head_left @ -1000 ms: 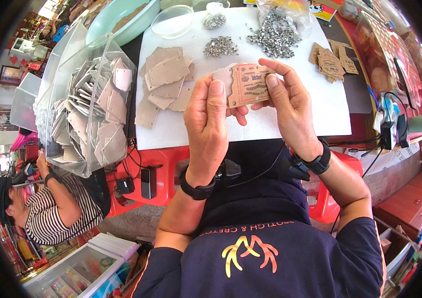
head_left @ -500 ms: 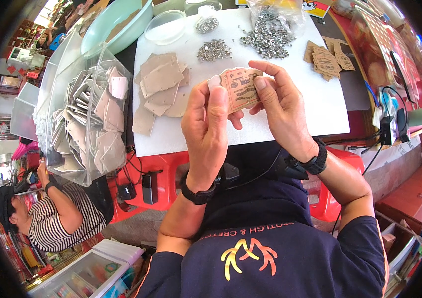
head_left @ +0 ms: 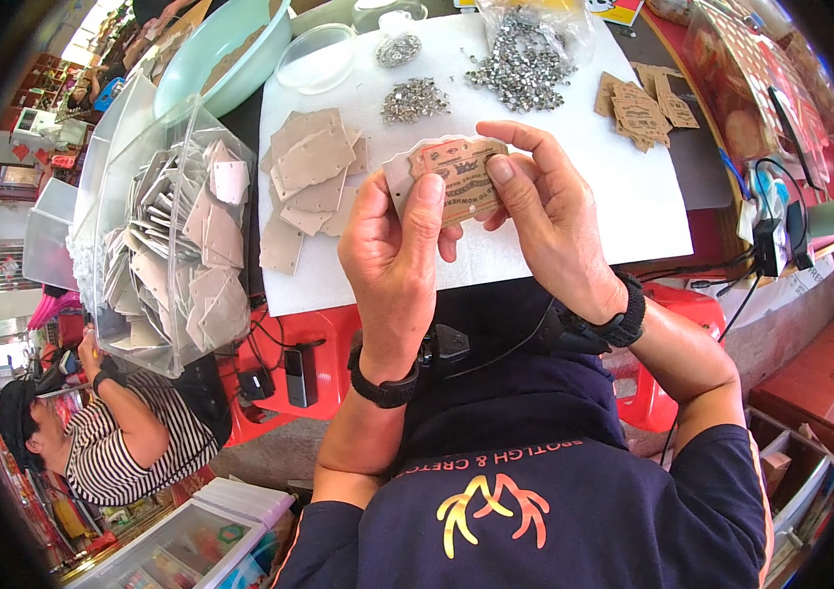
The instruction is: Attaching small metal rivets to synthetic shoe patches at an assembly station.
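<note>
My left hand (head_left: 392, 255) and my right hand (head_left: 554, 216) are closed on a printed brown card (head_left: 464, 179), held up over the white board (head_left: 623, 221). Behind its left side shows the pale, wavy edge of a plain cardboard piece (head_left: 401, 175), under my left thumb. My right thumb and fingers pinch the card's right end, hiding it. A white dot marks the card's lower edge. Plain grey-brown cardboard pieces (head_left: 314, 157) with small holes lie piled on the board left of my hands. More printed cards (head_left: 639, 113) are stacked at the right.
A clear bin (head_left: 177, 294) full of cardboard pieces stands left. Behind my hands lie a small heap of metal pieces (head_left: 415, 101) and a larger one (head_left: 520, 74). A round clear tub (head_left: 315, 67) and a pale green basin (head_left: 171, 93) stand farther back. A person in stripes (head_left: 137, 432) is at left.
The held card has turned a little and shows more of its printed face and of the plain piece at its left. My left hand has shifted slightly left and down.
</note>
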The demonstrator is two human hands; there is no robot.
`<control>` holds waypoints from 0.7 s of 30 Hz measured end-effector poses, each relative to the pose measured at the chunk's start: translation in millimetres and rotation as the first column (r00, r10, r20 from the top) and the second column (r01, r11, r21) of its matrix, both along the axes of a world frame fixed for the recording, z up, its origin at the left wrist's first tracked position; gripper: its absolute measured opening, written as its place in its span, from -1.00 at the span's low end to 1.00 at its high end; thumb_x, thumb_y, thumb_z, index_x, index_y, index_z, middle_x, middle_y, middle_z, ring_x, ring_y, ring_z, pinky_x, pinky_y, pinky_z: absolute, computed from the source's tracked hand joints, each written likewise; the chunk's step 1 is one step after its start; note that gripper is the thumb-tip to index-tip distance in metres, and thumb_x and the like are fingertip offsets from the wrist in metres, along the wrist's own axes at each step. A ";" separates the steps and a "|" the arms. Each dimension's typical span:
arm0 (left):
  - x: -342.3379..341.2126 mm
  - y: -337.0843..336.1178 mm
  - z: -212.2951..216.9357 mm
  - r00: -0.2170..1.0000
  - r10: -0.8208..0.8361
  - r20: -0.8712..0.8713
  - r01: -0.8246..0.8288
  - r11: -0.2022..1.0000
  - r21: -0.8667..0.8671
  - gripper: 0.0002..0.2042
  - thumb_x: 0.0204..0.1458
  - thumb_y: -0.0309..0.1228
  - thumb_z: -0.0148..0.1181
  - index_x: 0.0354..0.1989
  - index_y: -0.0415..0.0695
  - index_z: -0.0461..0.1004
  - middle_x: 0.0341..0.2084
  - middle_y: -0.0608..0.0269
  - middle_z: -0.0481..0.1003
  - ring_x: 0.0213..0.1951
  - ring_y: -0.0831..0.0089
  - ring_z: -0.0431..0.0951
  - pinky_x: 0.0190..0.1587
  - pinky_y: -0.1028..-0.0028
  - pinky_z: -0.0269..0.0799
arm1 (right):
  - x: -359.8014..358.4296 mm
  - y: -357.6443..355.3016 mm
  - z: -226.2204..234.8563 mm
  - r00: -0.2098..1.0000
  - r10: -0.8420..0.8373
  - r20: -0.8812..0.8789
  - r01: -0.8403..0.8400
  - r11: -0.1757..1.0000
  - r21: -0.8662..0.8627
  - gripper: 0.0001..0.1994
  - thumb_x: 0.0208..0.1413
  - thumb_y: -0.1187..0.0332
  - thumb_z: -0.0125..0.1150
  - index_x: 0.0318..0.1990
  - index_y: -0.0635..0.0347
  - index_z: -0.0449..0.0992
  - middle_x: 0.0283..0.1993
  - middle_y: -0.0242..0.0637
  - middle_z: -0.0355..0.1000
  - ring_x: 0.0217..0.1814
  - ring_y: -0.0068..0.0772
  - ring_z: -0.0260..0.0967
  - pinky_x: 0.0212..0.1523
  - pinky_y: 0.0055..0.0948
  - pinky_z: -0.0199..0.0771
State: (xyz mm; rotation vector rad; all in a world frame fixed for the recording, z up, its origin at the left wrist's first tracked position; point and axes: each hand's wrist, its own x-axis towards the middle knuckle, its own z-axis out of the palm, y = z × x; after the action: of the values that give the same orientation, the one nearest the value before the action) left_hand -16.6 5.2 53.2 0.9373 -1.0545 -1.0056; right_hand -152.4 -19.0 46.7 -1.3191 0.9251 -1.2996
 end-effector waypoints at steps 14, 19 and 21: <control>0.7 1.7 5.2 1.000 0.002 0.031 -0.003 1.000 0.028 -0.80 0.24 -0.38 0.09 -0.07 -0.22 0.46 -0.35 0.29 0.54 -0.58 0.71 0.33 -0.58 0.67 0.20 | -7.7 5.6 -0.2 0.997 0.058 0.042 -0.060 0.997 0.049 -0.70 0.33 0.34 0.03 0.14 0.25 0.32 -0.45 -0.41 0.44 -0.45 -0.72 0.30 -0.43 -0.67 0.34; 1.6 -0.3 10.2 1.000 0.002 0.024 -0.003 0.999 0.033 -0.81 0.23 -0.37 0.09 -0.08 -0.20 0.47 -0.41 0.35 0.52 -0.58 0.72 0.33 -0.58 0.68 0.20 | -7.1 5.0 6.1 0.995 0.073 0.074 -0.077 0.995 0.063 -0.69 0.31 0.36 0.07 0.14 0.25 0.32 -0.44 -0.41 0.47 -0.45 -0.74 0.30 -0.44 -0.67 0.33; 0.1 -2.9 12.3 1.000 0.000 0.019 -0.001 0.999 0.046 -0.82 0.23 -0.37 0.09 -0.10 -0.20 0.47 -0.45 0.38 0.50 -0.58 0.72 0.33 -0.58 0.68 0.19 | -7.3 2.5 5.9 0.995 0.063 0.072 -0.067 0.996 0.056 -0.69 0.30 0.36 0.07 0.14 0.25 0.32 -0.44 -0.40 0.47 -0.45 -0.74 0.31 -0.44 -0.68 0.33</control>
State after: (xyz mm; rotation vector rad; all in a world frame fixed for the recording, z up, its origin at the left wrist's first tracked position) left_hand -16.6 2.3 65.5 0.9858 -1.0501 -1.0257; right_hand -159.7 -16.5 52.6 -1.2407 0.8584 -1.2518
